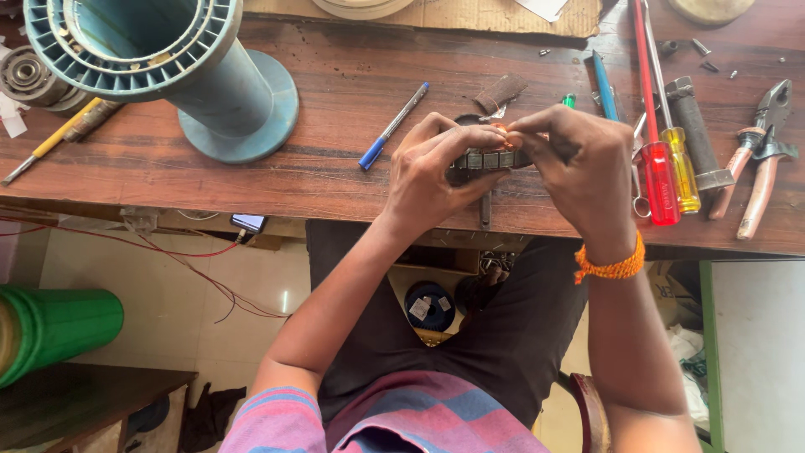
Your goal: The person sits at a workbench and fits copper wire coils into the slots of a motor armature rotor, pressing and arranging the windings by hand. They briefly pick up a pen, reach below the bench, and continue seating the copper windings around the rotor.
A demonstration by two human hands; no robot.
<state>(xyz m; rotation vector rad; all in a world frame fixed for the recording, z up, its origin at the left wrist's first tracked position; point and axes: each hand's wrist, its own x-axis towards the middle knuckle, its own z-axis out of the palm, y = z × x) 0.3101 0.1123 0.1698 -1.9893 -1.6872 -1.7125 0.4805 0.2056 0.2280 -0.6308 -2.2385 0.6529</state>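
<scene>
Both my hands meet over the front edge of a wooden workbench (335, 176). My left hand (436, 172) grips a small dark metal slotted motor core (486, 159) from the left. My right hand (579, 172), with an orange thread band at the wrist, pinches at copper wire (503, 134) on top of the core. A thin shaft (485, 210) sticks out below the core toward me. Most of the core is hidden by my fingers.
A large teal plastic spool (168, 67) stands at the back left. A blue pen (392, 127) lies left of my hands. To the right lie red and yellow screwdrivers (667, 168), a dark handle (698, 134) and pliers (759, 159). A green cylinder (50, 327) sits below on the left.
</scene>
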